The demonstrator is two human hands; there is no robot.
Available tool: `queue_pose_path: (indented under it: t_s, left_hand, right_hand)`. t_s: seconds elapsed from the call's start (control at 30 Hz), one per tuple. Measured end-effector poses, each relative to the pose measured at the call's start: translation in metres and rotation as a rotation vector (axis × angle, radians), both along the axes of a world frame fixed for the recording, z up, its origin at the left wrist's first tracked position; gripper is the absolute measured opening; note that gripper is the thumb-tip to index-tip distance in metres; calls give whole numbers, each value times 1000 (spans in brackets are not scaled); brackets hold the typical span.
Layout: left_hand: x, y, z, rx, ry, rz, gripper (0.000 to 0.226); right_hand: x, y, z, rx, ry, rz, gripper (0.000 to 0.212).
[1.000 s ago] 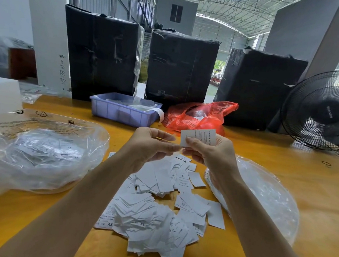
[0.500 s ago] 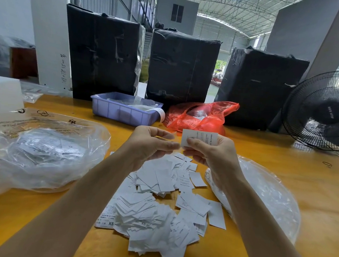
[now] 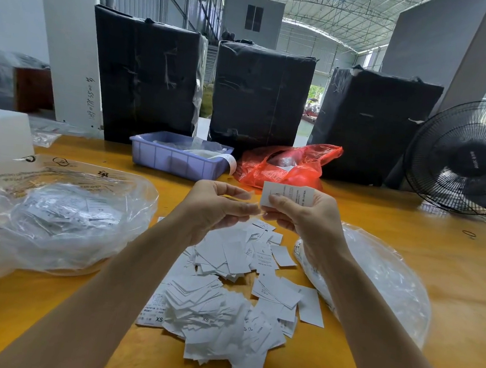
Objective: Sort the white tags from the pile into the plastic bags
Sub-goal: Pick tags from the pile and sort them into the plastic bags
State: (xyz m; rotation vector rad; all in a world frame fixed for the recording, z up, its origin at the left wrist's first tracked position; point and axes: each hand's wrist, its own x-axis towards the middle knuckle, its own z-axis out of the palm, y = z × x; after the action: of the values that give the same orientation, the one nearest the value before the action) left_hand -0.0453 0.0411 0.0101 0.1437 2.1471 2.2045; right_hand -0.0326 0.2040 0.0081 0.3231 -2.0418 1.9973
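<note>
Both hands were raised above the pile: the right hand (image 3: 307,220) pinched a small white tag (image 3: 290,195) between thumb and fingers, upright, and the left hand (image 3: 218,208) had its fingers curled, its fingertips touching the tag's lower left corner; whether it gripped anything I could not tell. That tag was a thin rectangle of paper-like material with small dark print, of which "IN CHINA" could be read along one edge. Directly beneath the hands lay the pile of white tags (image 3: 222,310), flat, sharp-cornered slips overlapping loosely on the smooth yellow table (image 3: 435,279); "XS" and "L" showed on several. Left of the left hand sat a crinkled clear plastic bag (image 3: 52,217), puffed and glossy, holding tags, one marked "XL", with recycling symbols printed on its film. Right of the right hand lay a flatter clear bag (image 3: 390,286), also holding white tags. Beyond the hands stood a ribbed lilac plastic bin (image 3: 175,158), a crumpled red plastic bag (image 3: 285,167), three boxy bundles wrapped in black film (image 3: 260,95), and a black wire-caged fan (image 3: 466,159).
</note>
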Motion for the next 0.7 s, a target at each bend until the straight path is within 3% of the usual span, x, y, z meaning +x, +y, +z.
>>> queue_pose_path:
  t_s: [0.13,0.37,0.7]
  left_hand:
    - [-1,0,0,6,2,1,34]
    - [0,-1,0,28,0,4,36]
    - [-1,0,1,23,-13,12,34]
  right_hand:
    - [0,-1,0,14,11,4,15]
    - [0,0,1,-15,41,-9,14]
    - [-1,-1,-1,101,71,-41,14]
